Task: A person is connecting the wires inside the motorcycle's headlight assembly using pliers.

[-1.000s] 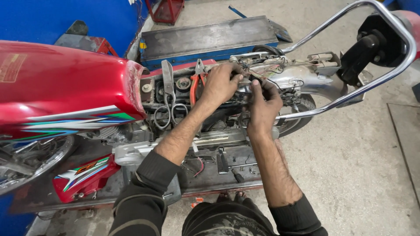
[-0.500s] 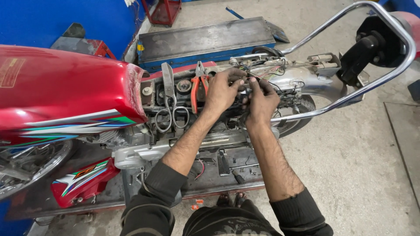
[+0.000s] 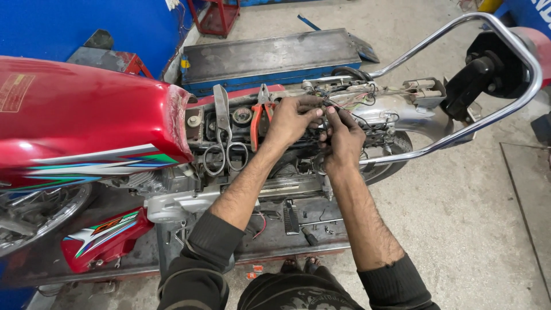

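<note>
A red motorcycle with its seat taken off stands across the view, its red fuel tank (image 3: pixel 86 120) at the left. My left hand (image 3: pixel 293 119) and my right hand (image 3: pixel 343 138) meet over the exposed frame behind the tank. Both pinch a bundle of thin wires (image 3: pixel 326 115) between their fingertips. Steel scissors (image 3: pixel 224 138) and orange-handled pliers (image 3: pixel 259 115) lie on the frame just left of my left hand.
A chrome grab rail (image 3: pixel 488 115) curves around the tail at the right, with a black tail lamp housing (image 3: pixel 488 69). A grey metal ramp (image 3: pixel 270 54) lies behind the bike. A red side cover (image 3: pixel 103 235) rests low at the left. Concrete floor lies to the right.
Both hands have stayed on the wires behind the tank, with the fingers shifting slightly. The view has drifted a little.
</note>
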